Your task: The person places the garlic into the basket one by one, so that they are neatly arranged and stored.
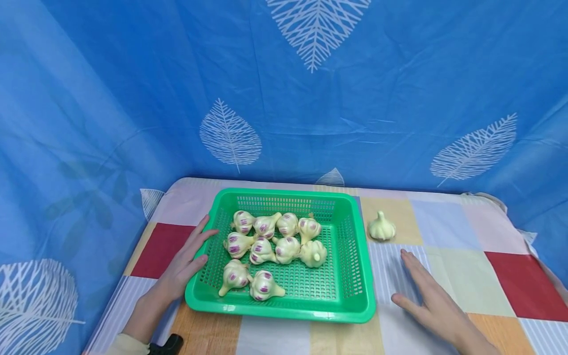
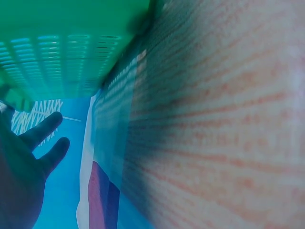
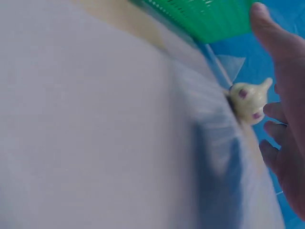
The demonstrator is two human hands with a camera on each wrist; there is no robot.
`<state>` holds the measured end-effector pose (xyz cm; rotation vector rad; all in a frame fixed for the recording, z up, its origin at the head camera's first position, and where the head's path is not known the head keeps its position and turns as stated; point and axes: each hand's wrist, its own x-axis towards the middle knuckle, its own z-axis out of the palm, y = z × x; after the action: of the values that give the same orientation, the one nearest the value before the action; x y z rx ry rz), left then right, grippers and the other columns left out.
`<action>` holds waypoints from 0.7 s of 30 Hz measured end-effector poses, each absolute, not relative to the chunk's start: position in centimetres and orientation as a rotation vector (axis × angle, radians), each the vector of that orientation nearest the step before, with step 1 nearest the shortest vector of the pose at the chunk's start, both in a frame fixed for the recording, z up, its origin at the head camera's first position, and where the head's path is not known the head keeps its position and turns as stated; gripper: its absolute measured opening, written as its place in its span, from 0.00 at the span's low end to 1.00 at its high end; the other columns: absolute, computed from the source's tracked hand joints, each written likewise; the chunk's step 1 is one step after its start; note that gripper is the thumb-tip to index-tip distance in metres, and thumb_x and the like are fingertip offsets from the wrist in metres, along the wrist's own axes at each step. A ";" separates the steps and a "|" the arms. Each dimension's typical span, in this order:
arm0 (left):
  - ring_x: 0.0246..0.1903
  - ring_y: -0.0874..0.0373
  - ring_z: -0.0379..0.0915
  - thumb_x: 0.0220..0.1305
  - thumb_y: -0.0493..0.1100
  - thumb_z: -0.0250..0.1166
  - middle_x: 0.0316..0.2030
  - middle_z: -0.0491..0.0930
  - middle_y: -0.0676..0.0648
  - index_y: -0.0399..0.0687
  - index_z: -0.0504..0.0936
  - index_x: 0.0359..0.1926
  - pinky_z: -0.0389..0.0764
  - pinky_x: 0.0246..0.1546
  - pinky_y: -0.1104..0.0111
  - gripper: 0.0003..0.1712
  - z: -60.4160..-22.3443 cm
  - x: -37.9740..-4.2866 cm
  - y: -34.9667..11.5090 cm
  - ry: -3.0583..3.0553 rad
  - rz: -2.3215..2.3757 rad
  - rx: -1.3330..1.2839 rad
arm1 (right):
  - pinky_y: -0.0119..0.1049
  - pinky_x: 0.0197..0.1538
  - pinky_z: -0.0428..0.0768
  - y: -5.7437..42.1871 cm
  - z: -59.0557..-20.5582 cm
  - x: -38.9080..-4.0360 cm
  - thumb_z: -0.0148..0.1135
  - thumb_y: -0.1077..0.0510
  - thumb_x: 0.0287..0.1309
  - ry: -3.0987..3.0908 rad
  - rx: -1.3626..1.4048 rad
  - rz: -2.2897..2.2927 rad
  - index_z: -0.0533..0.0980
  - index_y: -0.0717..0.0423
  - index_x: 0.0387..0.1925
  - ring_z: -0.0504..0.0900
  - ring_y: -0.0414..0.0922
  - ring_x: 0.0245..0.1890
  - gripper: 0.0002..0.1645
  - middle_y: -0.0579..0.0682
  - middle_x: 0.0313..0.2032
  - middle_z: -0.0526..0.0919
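Note:
A green plastic basket stands on the table with several garlic bulbs inside, white with purple streaks. My left hand is at the basket's left side, fingers extended near its rim; whether they touch it I cannot tell. To the right of the basket, my right hand hovers over the cloth with straight fingers and holds nothing. One pale garlic bulb sits alone on the cloth, beyond the right fingertips. In the right wrist view that single bulb shows purple marks and lies past the fingers.
A patchwork-patterned cloth covers the table. Behind it and at the left hangs a blue curtain with white leaf prints. A dark band is on the left wrist. Inside the basket, the bulbs lie mostly toward the left and back.

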<state>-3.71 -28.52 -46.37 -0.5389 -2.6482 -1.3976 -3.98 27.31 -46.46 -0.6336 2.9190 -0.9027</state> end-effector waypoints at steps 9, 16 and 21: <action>0.76 0.59 0.40 0.66 0.39 0.54 0.80 0.42 0.50 0.46 0.63 0.75 0.70 0.57 0.38 0.35 -46.4 -3.7 -28.6 -2.647 -1.410 -0.526 | 0.16 0.66 0.47 27.2 -48.8 -5.2 0.71 0.53 0.62 2.877 -0.394 -1.190 0.49 0.60 0.79 0.57 0.50 0.75 0.55 0.68 0.73 0.58; 0.76 0.60 0.41 0.66 0.39 0.55 0.80 0.43 0.51 0.47 0.63 0.75 0.72 0.58 0.46 0.36 -46.2 -3.6 -28.6 -2.653 -1.400 -0.519 | 0.13 0.60 0.59 27.5 -49.6 -8.1 0.75 0.58 0.57 2.827 -0.284 -1.465 0.47 0.69 0.77 0.56 0.27 0.70 0.59 0.70 0.72 0.59; 0.76 0.59 0.41 0.66 0.39 0.55 0.80 0.42 0.51 0.47 0.63 0.75 0.72 0.59 0.51 0.36 -46.3 -3.7 -28.6 -2.654 -1.401 -0.531 | 0.14 0.61 0.59 27.6 -49.5 -10.2 0.74 0.57 0.58 2.787 -0.215 -1.519 0.45 0.67 0.78 0.55 0.59 0.74 0.60 0.68 0.74 0.57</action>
<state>-3.66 -28.63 -46.25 -0.5312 -2.6537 -1.4009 -10.22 27.56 -49.50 -0.2155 2.7869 -1.5188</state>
